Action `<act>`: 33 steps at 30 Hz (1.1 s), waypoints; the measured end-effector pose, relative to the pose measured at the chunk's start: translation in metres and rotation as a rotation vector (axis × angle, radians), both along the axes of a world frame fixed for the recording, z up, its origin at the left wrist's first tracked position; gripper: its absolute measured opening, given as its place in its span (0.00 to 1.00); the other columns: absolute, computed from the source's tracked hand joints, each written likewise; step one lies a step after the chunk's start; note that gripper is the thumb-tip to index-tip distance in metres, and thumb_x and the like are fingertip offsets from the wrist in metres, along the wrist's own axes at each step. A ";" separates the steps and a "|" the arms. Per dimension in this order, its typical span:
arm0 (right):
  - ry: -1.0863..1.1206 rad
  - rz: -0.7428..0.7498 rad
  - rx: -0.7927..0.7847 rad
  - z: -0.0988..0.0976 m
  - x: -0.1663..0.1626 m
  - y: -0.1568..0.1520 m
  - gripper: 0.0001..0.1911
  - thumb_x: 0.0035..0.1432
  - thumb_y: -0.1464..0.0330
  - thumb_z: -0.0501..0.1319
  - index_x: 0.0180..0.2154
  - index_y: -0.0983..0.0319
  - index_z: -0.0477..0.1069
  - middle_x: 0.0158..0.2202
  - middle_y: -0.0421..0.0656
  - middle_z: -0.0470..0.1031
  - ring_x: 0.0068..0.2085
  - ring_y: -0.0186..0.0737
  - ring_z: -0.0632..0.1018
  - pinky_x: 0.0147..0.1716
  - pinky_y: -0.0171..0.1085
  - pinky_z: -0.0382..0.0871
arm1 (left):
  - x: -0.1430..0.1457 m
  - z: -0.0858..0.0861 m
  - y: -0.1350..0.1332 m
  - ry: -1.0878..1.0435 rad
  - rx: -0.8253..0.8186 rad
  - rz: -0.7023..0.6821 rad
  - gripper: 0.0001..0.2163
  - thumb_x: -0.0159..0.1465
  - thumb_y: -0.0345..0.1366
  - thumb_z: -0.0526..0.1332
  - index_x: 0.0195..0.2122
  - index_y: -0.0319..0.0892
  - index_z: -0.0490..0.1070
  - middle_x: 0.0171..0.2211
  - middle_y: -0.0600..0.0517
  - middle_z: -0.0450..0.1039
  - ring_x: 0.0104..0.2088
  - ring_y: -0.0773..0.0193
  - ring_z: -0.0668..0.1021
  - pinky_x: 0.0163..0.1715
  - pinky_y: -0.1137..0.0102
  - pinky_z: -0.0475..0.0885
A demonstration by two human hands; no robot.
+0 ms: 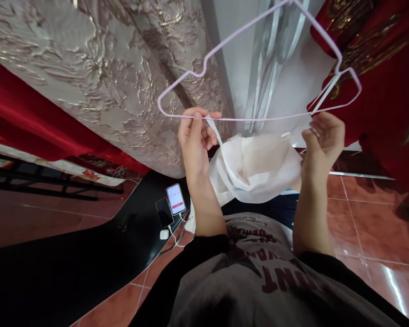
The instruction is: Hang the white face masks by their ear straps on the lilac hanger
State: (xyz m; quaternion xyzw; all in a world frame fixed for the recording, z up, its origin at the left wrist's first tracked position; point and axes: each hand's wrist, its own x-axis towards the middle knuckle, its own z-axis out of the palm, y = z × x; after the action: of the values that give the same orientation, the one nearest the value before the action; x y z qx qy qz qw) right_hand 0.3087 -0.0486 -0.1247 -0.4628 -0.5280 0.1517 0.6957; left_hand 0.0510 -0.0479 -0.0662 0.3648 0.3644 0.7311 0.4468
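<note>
A pale lilac wire hanger (259, 119) is held up in front of me. A thin white garment (255, 165) droops below its bottom bar, hung by two narrow straps. My left hand (195, 136) pinches the left strap against the bar near the hanger's left end. My right hand (322, 138) is curled round the right strap just below the hanger's right end. Both forearms rise from my grey printed shirt.
A beige-and-gold patterned curtain (98, 68) hangs at the left, red embroidered fabric (381, 68) at the right. Two phones (172, 204) on a charger cable lie on a black glossy surface (88, 259). Red floor tiles (368, 218) lie below.
</note>
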 end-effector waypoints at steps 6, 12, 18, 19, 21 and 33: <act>0.069 0.148 -0.142 -0.003 -0.007 0.010 0.11 0.61 0.58 0.69 0.40 0.57 0.77 0.40 0.39 0.81 0.41 0.35 0.82 0.51 0.43 0.78 | 0.004 0.001 -0.001 -0.042 0.140 0.017 0.12 0.77 0.34 0.59 0.34 0.43 0.72 0.29 0.51 0.80 0.16 0.74 0.63 0.14 0.77 0.53; 0.051 -0.132 -0.036 -0.017 -0.013 0.011 0.15 0.62 0.53 0.68 0.42 0.57 0.78 0.39 0.40 0.81 0.35 0.35 0.80 0.39 0.42 0.79 | 0.009 -0.003 -0.001 -0.021 0.122 0.108 0.11 0.76 0.44 0.61 0.38 0.45 0.71 0.32 0.52 0.78 0.17 0.74 0.62 0.15 0.76 0.57; 0.088 -0.188 0.071 -0.025 -0.004 0.015 0.17 0.58 0.55 0.72 0.45 0.55 0.79 0.38 0.38 0.78 0.33 0.35 0.80 0.35 0.40 0.76 | 0.009 -0.010 0.002 0.054 0.036 0.159 0.15 0.74 0.54 0.62 0.41 0.47 0.70 0.36 0.51 0.78 0.19 0.71 0.66 0.18 0.72 0.59; 0.093 -0.199 0.083 -0.025 -0.004 0.014 0.17 0.58 0.55 0.72 0.46 0.55 0.79 0.39 0.39 0.79 0.33 0.35 0.81 0.35 0.41 0.76 | 0.009 -0.010 0.002 0.059 0.057 0.159 0.14 0.75 0.51 0.61 0.40 0.46 0.70 0.35 0.52 0.78 0.19 0.71 0.65 0.18 0.71 0.57; 0.090 -0.210 0.090 -0.026 -0.004 0.013 0.18 0.59 0.56 0.71 0.49 0.54 0.79 0.39 0.39 0.79 0.33 0.36 0.81 0.35 0.42 0.77 | 0.009 -0.010 0.003 0.047 0.131 0.142 0.11 0.78 0.44 0.58 0.39 0.46 0.70 0.33 0.53 0.78 0.18 0.71 0.61 0.18 0.70 0.52; 0.042 0.004 0.048 0.006 -0.006 0.008 0.13 0.56 0.58 0.74 0.35 0.56 0.75 0.33 0.41 0.75 0.34 0.39 0.76 0.39 0.44 0.74 | 0.009 -0.011 0.004 -0.010 0.244 0.067 0.11 0.80 0.36 0.54 0.39 0.44 0.70 0.31 0.54 0.77 0.17 0.73 0.57 0.17 0.67 0.48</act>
State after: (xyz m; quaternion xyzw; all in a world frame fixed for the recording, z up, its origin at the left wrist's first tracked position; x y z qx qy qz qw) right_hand 0.3027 -0.0407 -0.1183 -0.4418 -0.5175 0.1502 0.7173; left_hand 0.0602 -0.0437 -0.0777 0.4005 0.2823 0.7864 0.3762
